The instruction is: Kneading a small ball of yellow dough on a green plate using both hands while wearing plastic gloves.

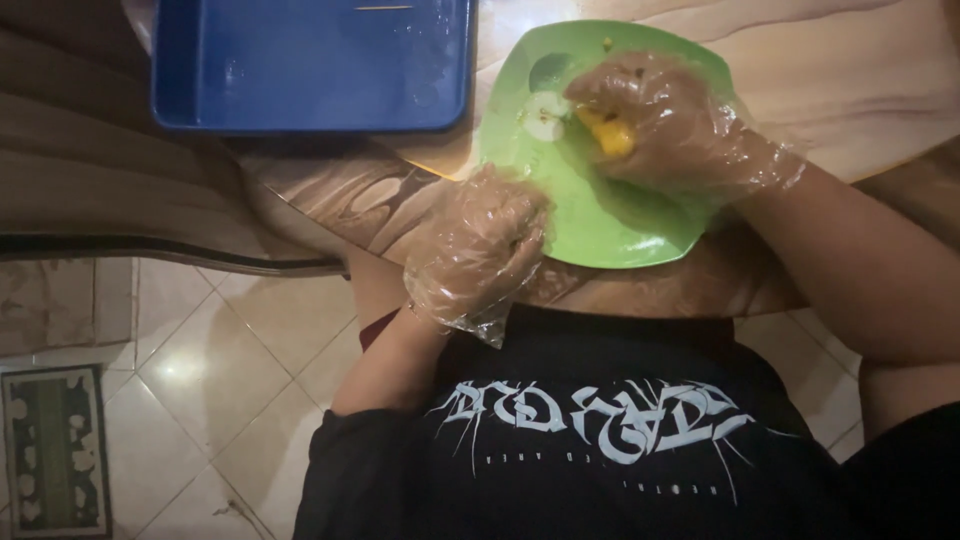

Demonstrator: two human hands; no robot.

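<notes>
Right grip (pixel 660 120) closed on yellow food (pixel 612 135) over green plate (pixel 610 225); left grip (pixel 478 250) curled, pinching plate's near edge on tabletop (pixel 330 195).

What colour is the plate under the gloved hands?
Bright green plate, seen best in the head view, the only one.

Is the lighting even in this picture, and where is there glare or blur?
Head view: uneven light; glare on the pale marbled table top and the floor tile; dim at the edges. The clear plastic glove on the right hand glints, blurring the yellow food over the green plastic plate.
</notes>
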